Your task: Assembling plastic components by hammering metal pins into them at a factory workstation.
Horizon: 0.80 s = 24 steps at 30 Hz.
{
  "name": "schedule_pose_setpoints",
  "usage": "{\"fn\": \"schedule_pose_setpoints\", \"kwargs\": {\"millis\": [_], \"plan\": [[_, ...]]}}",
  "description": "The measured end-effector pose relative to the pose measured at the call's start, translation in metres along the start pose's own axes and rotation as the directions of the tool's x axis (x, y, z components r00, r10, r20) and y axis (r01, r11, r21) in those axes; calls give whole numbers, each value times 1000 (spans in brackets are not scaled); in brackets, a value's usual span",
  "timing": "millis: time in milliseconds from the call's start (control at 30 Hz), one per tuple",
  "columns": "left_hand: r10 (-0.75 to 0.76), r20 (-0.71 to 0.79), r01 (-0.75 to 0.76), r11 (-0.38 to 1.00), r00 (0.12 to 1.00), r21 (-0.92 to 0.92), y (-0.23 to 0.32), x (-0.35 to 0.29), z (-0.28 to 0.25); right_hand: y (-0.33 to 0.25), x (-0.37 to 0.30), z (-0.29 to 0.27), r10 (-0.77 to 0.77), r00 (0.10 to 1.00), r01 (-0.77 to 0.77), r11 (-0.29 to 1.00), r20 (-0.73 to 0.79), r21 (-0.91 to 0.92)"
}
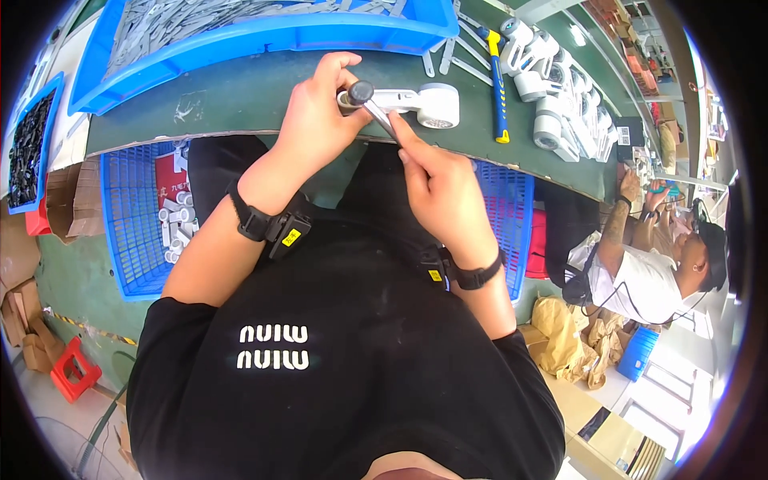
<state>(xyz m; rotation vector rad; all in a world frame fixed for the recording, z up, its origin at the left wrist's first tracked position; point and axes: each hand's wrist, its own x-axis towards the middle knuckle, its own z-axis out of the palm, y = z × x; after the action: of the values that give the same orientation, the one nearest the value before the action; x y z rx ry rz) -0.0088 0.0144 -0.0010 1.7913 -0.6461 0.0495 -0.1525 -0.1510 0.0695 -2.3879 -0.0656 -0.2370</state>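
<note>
A white handheld fan with a round grilled head lies at the front edge of the green bench, its head to the right. My left hand is closed around the handle end of this fan, forefinger raised and bent above it. My right hand grips a metal-shafted tool with a dark round head, which looks like a small hammer. Its head is over the fan's handle end, close to my left fingers; whether it touches the fan I cannot tell.
Beyond my hands stands a blue tray of grey flat strips. To the right lie a blue and yellow handled tool and a pile of white fans. Blue crates flank my legs below the bench. A co-worker sits at the right.
</note>
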Motion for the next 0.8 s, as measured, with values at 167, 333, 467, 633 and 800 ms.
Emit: {"fn": "schedule_pose_setpoints", "kwargs": {"millis": [167, 333, 467, 633, 800], "plan": [[-8, -2, 9, 999, 1000, 43, 1, 2, -5, -14, -5, -2, -27, 996, 25, 999, -83, -26], [46, -13, -47, 997, 999, -61, -5, 3, -1, 7, -4, 20, -67, 997, 64, 995, -30, -75], [78, -13, -78, 996, 997, -30, -3, 2, -4, -4, -2, 13, -84, 995, 79, 992, -57, -94], [-12, 32, 12, 1000, 999, -21, -3, 2, -5, 6, -3, 20, -94, 983, 96, 995, -158, 8], [12, 22, -12, 1000, 1000, -25, -2, 0, -4, 9, -18, 12, -163, 926, 190, 981, -341, 48]]}}
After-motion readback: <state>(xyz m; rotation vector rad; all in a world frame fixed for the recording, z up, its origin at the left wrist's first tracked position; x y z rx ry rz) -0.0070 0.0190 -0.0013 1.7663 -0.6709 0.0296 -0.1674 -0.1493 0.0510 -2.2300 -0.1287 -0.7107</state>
